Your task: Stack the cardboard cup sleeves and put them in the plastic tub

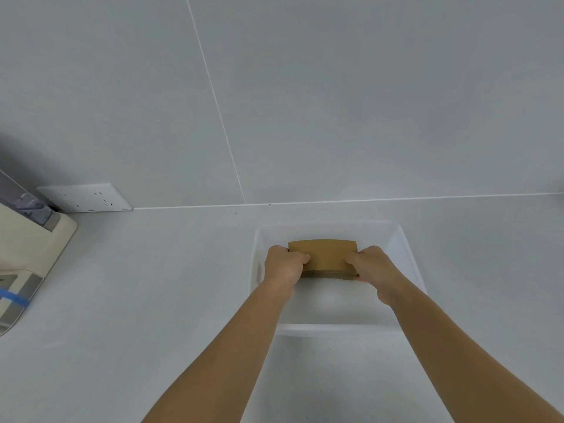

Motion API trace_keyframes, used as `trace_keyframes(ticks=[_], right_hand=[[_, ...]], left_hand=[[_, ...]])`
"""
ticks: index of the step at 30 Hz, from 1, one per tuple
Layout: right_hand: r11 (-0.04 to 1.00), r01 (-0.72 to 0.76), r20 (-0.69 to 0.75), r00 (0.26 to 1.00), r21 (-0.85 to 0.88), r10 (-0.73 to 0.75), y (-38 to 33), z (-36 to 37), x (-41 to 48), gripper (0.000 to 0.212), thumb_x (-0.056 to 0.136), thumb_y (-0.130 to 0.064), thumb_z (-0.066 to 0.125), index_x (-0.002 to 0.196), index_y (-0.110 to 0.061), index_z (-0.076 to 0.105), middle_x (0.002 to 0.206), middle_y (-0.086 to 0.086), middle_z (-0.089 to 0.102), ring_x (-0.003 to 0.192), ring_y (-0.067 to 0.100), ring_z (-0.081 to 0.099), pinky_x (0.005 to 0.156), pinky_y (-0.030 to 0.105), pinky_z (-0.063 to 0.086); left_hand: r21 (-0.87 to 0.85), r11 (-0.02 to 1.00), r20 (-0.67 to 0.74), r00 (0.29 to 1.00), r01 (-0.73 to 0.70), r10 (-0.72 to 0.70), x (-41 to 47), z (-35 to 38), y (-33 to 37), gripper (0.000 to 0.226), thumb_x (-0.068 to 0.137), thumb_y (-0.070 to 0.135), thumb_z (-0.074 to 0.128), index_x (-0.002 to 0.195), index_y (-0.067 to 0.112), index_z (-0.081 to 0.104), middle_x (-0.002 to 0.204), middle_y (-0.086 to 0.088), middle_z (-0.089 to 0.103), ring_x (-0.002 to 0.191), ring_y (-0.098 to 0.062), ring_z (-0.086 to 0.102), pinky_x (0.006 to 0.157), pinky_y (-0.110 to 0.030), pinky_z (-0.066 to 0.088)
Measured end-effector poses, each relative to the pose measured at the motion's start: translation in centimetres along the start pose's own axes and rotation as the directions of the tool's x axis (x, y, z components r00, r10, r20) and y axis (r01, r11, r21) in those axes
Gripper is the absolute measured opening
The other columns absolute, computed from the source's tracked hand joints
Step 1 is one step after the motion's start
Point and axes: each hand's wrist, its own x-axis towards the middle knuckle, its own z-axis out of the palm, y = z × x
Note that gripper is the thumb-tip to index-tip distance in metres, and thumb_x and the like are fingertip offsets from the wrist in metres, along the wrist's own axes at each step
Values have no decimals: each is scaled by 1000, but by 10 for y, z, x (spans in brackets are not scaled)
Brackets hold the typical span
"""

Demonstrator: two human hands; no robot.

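Note:
A stack of brown cardboard cup sleeves (326, 256) is held flat inside the translucent white plastic tub (406, 248), towards its far end. My left hand (282, 265) grips the stack's left end and my right hand (374, 268) grips its right end. Thumbs lie on top of the stack, the other fingers are hidden below it. Whether the stack touches the tub's floor I cannot tell.
The tub stands on a pale grey counter (152, 300) against a grey tiled wall. A white socket plate (87, 197) sits low on the wall at the left. A beige appliance (29, 254) with blue tape occupies the far left edge.

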Motion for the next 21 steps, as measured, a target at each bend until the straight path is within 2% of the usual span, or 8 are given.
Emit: trace_keyframes(ticks=[3,7,9,10,14,17,19,21], right_hand=[[1000,-2,-5,1000,18,3,-1,-1,2,26,81,-11,48,65,-16,28,70,5,29,76,23,34,70,33,32],[999,-9,-16,1000,41,10,-2,1,2,16,81,-11,48,73,-13,35,79,8,36,78,23,38,72,37,40],[998,-13,-17,1000,58,14,-2,1,2,9,82,-12,48,79,-12,40,84,9,39,79,23,40,86,48,49],[998,-19,-16,1000,58,20,-2,0,2,8,83,-12,49,81,-12,41,85,9,40,79,23,40,95,52,46],[998,-26,-22,999,51,27,-2,-1,0,7,85,-14,49,86,-8,53,87,9,44,80,23,43,100,53,42],[998,-20,-28,999,61,22,-2,-4,-2,15,87,-19,50,79,-7,49,82,9,45,78,22,44,90,43,48],[998,-2,-46,999,68,5,-5,-9,-4,28,88,-22,51,66,-10,39,72,6,40,70,20,42,76,34,42],[997,23,-84,996,74,-17,-8,-16,-9,33,87,-23,53,62,-12,34,67,4,36,69,21,41,73,32,37]], left_hand=[[4,1000,-9,1000,-25,25,2,1,-1,16,81,12,65,93,2,61,87,-6,59,72,-15,52,57,-19,38],[19,999,-32,999,-27,27,3,2,-2,24,81,16,67,100,1,63,95,-8,62,79,-20,55,61,-23,41],[36,999,-29,999,-33,34,2,2,-2,24,81,18,66,99,2,63,95,-8,62,81,-21,55,63,-25,41],[43,999,-26,999,-33,34,1,2,-2,24,81,18,66,99,2,63,94,-7,62,80,-21,55,62,-24,41],[55,998,-10,999,-34,35,1,2,-1,28,82,21,65,102,2,63,98,-9,62,80,-20,54,62,-25,40],[25,1000,17,1000,-8,8,0,0,1,46,84,30,62,120,3,54,114,-9,56,98,-23,53,76,-27,39],[6,1000,30,999,13,-13,2,-1,3,61,85,35,60,134,4,41,134,-10,49,119,-27,47,87,-30,35],[11,1000,17,1000,6,-6,-6,-5,11,62,86,35,60,136,4,40,140,-10,45,124,-27,44,86,-30,33]])
